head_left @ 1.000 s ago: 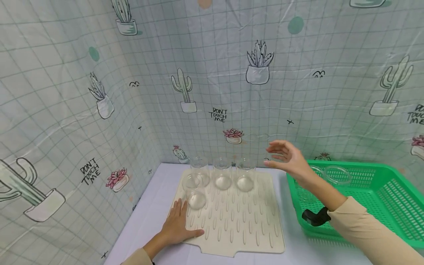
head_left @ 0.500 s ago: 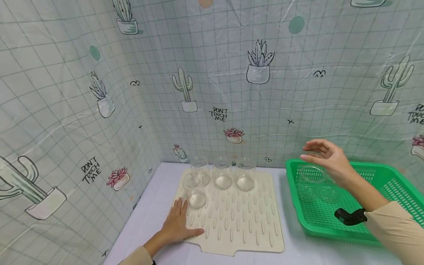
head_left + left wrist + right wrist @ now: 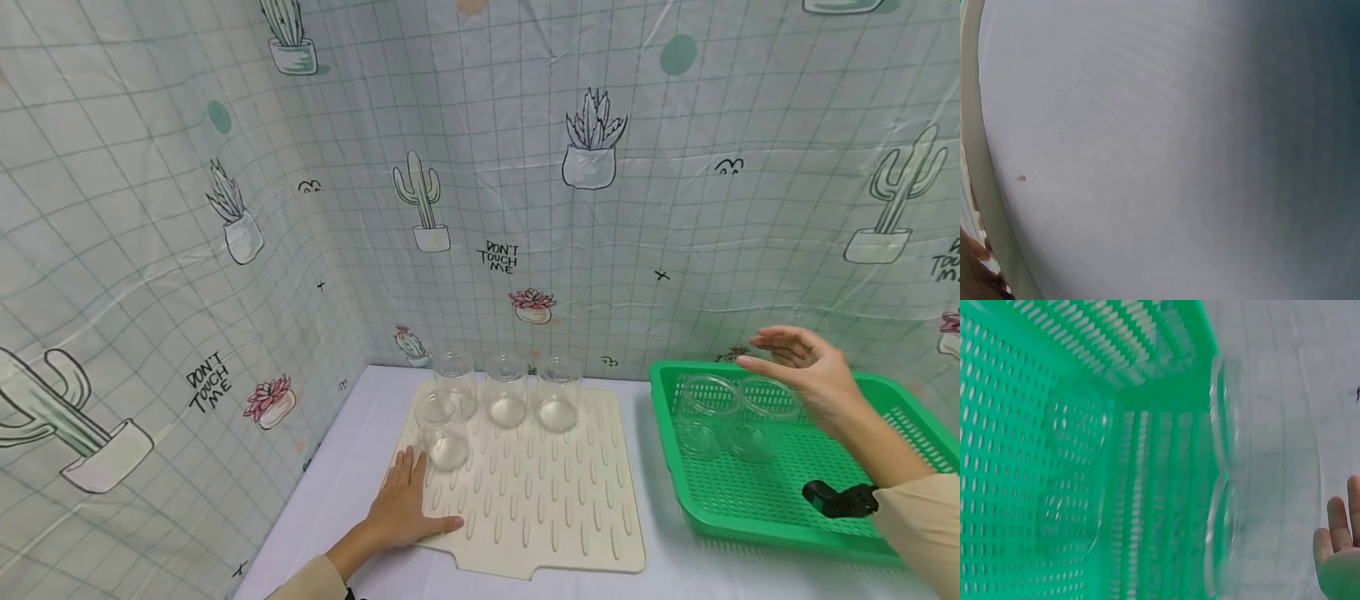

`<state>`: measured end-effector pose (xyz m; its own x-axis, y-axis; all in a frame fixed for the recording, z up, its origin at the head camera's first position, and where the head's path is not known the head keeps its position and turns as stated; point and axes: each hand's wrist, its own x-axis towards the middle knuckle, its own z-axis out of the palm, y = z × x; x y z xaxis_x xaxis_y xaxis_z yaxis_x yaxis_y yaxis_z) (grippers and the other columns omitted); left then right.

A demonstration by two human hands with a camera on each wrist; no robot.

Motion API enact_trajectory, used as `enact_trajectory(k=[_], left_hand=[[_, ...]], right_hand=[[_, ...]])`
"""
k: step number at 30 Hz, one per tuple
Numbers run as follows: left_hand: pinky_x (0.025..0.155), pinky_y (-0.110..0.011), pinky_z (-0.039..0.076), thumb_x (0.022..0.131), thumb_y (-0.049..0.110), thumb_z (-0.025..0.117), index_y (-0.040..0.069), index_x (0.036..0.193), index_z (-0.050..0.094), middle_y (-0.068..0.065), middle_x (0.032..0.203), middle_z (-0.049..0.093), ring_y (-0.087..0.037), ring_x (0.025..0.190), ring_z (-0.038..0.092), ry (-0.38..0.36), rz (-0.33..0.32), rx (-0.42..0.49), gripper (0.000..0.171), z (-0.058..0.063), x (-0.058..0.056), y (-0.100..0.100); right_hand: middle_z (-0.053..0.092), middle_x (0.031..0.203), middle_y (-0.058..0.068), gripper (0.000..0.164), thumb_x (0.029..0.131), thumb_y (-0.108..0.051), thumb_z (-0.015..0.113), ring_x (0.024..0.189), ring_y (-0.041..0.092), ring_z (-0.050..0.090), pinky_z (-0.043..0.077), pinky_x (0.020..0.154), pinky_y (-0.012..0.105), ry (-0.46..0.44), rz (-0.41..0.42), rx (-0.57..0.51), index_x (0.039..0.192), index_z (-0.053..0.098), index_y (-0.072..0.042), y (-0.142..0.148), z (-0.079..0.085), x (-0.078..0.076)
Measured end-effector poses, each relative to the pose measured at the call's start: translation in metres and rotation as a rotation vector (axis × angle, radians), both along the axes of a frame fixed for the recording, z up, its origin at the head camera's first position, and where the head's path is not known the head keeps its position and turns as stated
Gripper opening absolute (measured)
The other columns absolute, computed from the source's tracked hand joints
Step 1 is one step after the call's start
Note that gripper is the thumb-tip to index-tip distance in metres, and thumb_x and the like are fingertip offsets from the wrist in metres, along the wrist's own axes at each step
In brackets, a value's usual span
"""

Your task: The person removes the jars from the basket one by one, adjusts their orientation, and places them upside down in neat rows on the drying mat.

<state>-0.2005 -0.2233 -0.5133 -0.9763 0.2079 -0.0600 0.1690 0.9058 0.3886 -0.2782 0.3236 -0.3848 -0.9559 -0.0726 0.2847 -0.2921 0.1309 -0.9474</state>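
My left hand (image 3: 401, 504) lies flat on the left front part of a cream ribbed drying mat (image 3: 540, 508), fingertips beside a clear glass (image 3: 447, 452). Behind that glass, three more clear glasses (image 3: 506, 408) stand in a row along the mat's back. Over the green plastic basket (image 3: 670, 475) hovers my right hand (image 3: 813, 379), holding nothing, its fingers loosely curved and thumb apart. Two clear glasses stand upright in the basket's back left corner. The right-hand glass (image 3: 752, 442) has its rim close to my right thumb. In the right wrist view, the fingers (image 3: 1338, 531) are spread beyond the glass rims.
A white cloth (image 3: 337, 467) covers the table under the mat and basket. A grid-patterned curtain with cactus drawings (image 3: 660, 208) hangs behind the table and at the left. The basket's raised walls surround the two glasses.
My right hand has moved right, from beside the basket's left edge to above the basket near the right-hand glass, staying empty. My left hand has stayed on the mat.
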Motion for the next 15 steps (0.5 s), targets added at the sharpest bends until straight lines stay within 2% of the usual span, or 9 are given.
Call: enact_trajectory(k=[5,7,9,11,13,15], left_hand=[[0.11,-0.05,0.006,0.065,0.078,0.055,-0.002,0.145,0.013,-0.025,0.149,0.006,-0.037,0.138,0.0,0.007,0.0,-0.001,0.121,0.0,0.0,0.0],[0.11,-0.05,0.006,0.065,0.078,0.056,-0.002,0.146,0.013,-0.025,0.149,0.006,-0.037,0.138,0.0,0.005,0.001,0.0,0.121,-0.001,0.0,0.0],[0.109,-0.051,0.006,0.065,0.077,0.057,-0.002,0.145,0.013,-0.025,0.149,0.006,-0.037,0.138,0.0,0.005,0.001,0.003,0.12,-0.001,0.0,0.0],[0.109,-0.051,0.006,0.066,0.075,0.058,-0.002,0.145,0.013,-0.025,0.149,0.005,-0.037,0.138,0.0,0.002,0.0,0.006,0.12,-0.002,0.0,0.0],[0.11,-0.05,0.006,0.066,0.074,0.059,-0.002,0.145,0.012,-0.025,0.15,0.004,-0.036,0.138,0.0,-0.002,-0.001,0.001,0.119,-0.001,0.0,0.001],[0.109,-0.05,0.006,0.067,0.073,0.06,-0.003,0.145,0.012,-0.026,0.149,0.004,-0.037,0.138,0.0,0.001,-0.009,0.008,0.119,-0.001,0.0,0.001]], right_hand=[[0.048,0.118,-0.008,0.055,0.086,-0.002,0.063,0.108,-0.002,0.045,0.039,0.079,0.007,-0.024,-0.047,0.133,0.134,0.04,-0.01,0.016,-0.009,-0.003],[0.045,0.121,-0.011,0.059,0.087,-0.009,0.064,0.11,-0.001,0.042,0.039,0.082,0.01,-0.043,-0.079,0.23,0.139,0.036,-0.016,0.023,-0.014,-0.004],[0.041,0.125,-0.009,0.064,0.087,-0.013,0.063,0.114,0.003,0.038,0.037,0.093,0.024,-0.071,-0.088,0.268,0.142,0.031,-0.021,0.03,-0.02,-0.004],[0.038,0.13,-0.006,0.068,0.088,-0.017,0.063,0.118,0.008,0.034,0.03,0.1,0.043,-0.102,-0.088,0.285,0.144,0.026,-0.025,0.037,-0.026,-0.004],[0.035,0.134,-0.003,0.071,0.088,-0.019,0.063,0.125,0.013,0.028,0.02,0.098,0.06,-0.129,-0.075,0.278,0.145,0.022,-0.029,0.045,-0.033,-0.005],[0.032,0.136,-0.003,0.073,0.089,-0.018,0.062,0.13,0.018,0.022,0.015,0.096,0.067,-0.149,-0.047,0.265,0.146,0.018,-0.03,0.052,-0.04,-0.006]])
